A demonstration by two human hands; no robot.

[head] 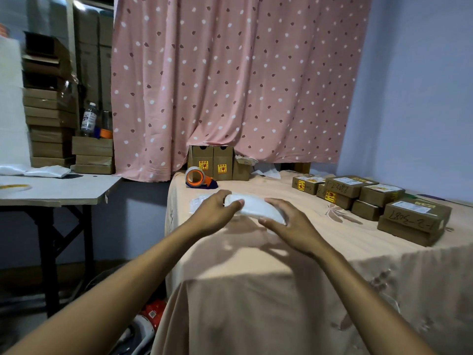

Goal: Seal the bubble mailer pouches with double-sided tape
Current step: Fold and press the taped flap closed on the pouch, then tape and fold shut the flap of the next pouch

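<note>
A pink spotted curtain (230, 85) is hung behind a table draped in peach cloth (256, 290). A side table (58, 185) is set to the left, and labelled cardboard cartons (371, 196) are stacked on the cloth at right. A white bubble mailer pouch (258, 207) is held over the cloth near the table's middle. Its left end is gripped by the curled fingers of the left hand (215, 210), and its right end is pinched between thumb and fingers of the right hand (291, 222). An orange tape dispenser (198, 178) is seen behind, and a yellow-rimmed tape roll (14, 187) is laid on the side table.
</note>
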